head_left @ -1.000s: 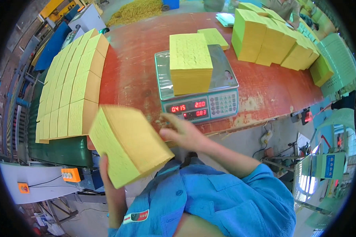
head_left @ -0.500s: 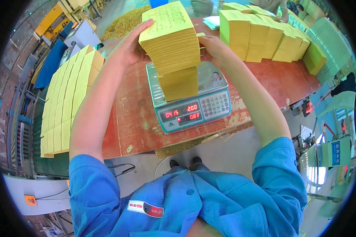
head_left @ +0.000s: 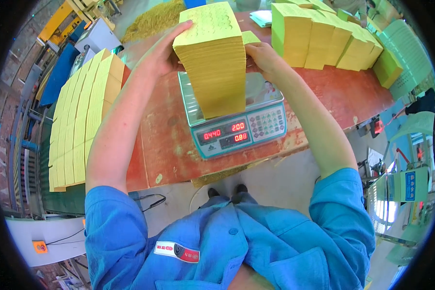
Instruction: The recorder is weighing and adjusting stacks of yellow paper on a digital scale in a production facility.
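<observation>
A tall stack of yellow paper sheets (head_left: 216, 72) stands on the metal pan of a digital scale (head_left: 183, 99), its top sheet marked with rows of dark curved lines. My left hand (head_left: 168, 54) is closed on the stack's left side, thumb over the top edge and the other fingers partly hidden behind it. At the right side, my right hand (head_left: 267, 57) pinches a small piece of yellow paper (head_left: 250, 37) that sticks out beside the stack; its fingertips are partly hidden. Red digits glow on the scale's front panel, left of its keypad (head_left: 267, 123).
The scale rests on a worn red table (head_left: 166, 159). More yellow paper stacks (head_left: 314, 38) stand at the back right, and rows of yellow bundles (head_left: 77, 121) lie at the left. Behind the table is a straw-coloured heap (head_left: 152, 21). A pale green chair (head_left: 406, 55) stands at the right.
The upper block, offset from the lower one before, now lines up with it as one stack. The red digits have changed. More of the yellow piece at my right hand shows.
</observation>
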`<action>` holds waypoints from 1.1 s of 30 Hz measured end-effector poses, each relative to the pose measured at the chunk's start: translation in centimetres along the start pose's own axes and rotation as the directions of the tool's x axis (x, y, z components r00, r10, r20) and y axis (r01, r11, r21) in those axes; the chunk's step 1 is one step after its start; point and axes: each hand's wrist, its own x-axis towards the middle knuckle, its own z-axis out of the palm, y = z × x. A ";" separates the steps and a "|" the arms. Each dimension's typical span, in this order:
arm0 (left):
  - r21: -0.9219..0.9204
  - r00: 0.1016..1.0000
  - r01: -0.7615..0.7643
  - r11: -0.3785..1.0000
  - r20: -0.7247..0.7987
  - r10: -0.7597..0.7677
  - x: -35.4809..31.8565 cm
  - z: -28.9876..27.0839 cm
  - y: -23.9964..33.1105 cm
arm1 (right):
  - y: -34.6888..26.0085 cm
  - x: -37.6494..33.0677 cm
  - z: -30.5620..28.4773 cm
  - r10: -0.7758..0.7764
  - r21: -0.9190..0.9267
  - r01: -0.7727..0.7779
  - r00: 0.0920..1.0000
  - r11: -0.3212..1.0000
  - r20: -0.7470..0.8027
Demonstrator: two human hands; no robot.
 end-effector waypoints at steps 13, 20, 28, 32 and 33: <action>-0.023 0.991 -0.038 0.999 -0.130 0.034 0.1 -2.6 -3.1 | 1.6 0.8 -0.5 -0.172 -0.429 0.117 0.981 0.896 -0.092; -0.400 0.974 -0.187 0.897 -0.191 0.118 2.1 2.6 -9.4 | 4.9 3.3 3.7 -0.022 0.322 0.091 0.977 0.942 -0.213; -0.062 0.865 -0.128 0.990 -0.495 0.081 -5.1 -5.7 -15.7 | 11.3 0.1 -13.1 -0.368 -0.304 0.247 0.813 0.920 -0.451; 0.852 0.700 0.303 0.428 -0.503 0.507 -16.5 -19.7 -29.9 | 17.4 -6.2 -21.7 -0.516 -0.842 -0.023 0.781 0.539 -0.351; 0.872 0.742 0.366 0.325 -0.484 0.463 -17.6 -17.1 -30.8 | 19.6 -8.8 -24.4 -0.533 -0.908 -0.140 0.769 0.396 -0.351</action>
